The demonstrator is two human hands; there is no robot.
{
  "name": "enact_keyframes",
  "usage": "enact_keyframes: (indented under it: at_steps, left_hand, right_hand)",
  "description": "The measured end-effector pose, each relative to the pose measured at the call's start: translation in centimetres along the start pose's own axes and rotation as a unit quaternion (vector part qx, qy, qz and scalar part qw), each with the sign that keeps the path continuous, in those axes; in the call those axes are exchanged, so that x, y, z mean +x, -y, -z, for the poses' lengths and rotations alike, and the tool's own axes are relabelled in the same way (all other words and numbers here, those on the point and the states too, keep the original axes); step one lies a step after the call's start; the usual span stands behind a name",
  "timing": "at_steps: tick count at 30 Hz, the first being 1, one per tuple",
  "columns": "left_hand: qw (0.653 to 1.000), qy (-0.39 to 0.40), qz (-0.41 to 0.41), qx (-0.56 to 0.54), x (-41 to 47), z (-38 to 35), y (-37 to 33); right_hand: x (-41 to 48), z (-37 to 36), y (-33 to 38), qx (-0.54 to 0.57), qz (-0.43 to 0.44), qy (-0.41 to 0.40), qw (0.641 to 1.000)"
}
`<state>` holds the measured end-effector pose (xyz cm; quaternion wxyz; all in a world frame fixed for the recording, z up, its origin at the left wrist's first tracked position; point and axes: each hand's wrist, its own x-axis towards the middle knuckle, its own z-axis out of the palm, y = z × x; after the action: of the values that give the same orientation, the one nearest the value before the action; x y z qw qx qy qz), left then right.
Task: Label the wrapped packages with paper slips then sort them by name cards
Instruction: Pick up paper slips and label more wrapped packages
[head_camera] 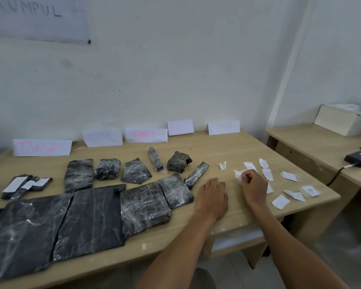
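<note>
Between the curled thumb and fingertips of the right hand [254, 189], pinched tight: a small crumpled white paper slip [238, 174], low over the pale wood-grain laminate table [227, 151]; cannot tell whether lifted clear. Just left of those fingers, laid flat and holding nothing, fingers straight and slightly apart: the left hand [213, 198].

Judged as picking a label. Keep the pinch light and at one edge, so as not to crease such thin paper. Carry it left to the slender black film-wrapped package [197, 174] just beyond the left fingertips. Steady that glossy, wrinkled wrap first, likely slippery.

Right of the pinching fingers, scattered: more thin white paper slips [267, 174], some curled. Far beyond both sets of fingers, along the wall: folded white name cards with pink lettering [146, 135].
</note>
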<state>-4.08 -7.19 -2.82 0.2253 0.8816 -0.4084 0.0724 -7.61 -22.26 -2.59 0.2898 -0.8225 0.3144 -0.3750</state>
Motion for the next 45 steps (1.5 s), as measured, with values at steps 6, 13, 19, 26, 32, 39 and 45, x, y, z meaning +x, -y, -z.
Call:
enact_keyframes:
  at_steps: [6, 13, 19, 26, 32, 39, 45]
  left_hand:
    - [0.995, -0.090, -0.045, -0.023, -0.7, 1.5, 0.4]
    - [0.968, -0.234, 0.045, -0.077, -1.0, 6.8, 4.4]
    - [0.963, -0.221, 0.145, -0.058, -3.4, 9.1, 9.8]
    - [0.976, -0.142, 0.157, -0.058, -5.4, 9.5, 11.4]
    - [0.979, -0.120, 0.165, -0.030, -5.6, 9.2, 11.3]
    - [0.982, -0.093, 0.160, -0.022, -5.4, 8.6, 11.8]
    - [0.982, -0.081, 0.169, -0.001, -5.2, 8.5, 11.9]
  right_hand:
    - [-0.9, -0.2, 1.5, 0.023, 0.001, 0.003, 1.000]
    - [-3.6, -3.9, 7.7, 0.093, 0.151, 0.133, 0.975]
    - [-5.4, -6.3, 12.0, 0.054, 0.237, 0.239, 0.940]
    - [-6.0, -7.4, 12.4, 0.027, 0.270, 0.265, 0.925]
    - [-6.1, -7.2, 12.1, 0.018, 0.269, 0.249, 0.930]
    - [-6.4, -7.1, 11.4, 0.036, 0.258, 0.243, 0.935]
    - [-6.4, -7.3, 10.5, 0.053, 0.241, 0.227, 0.942]
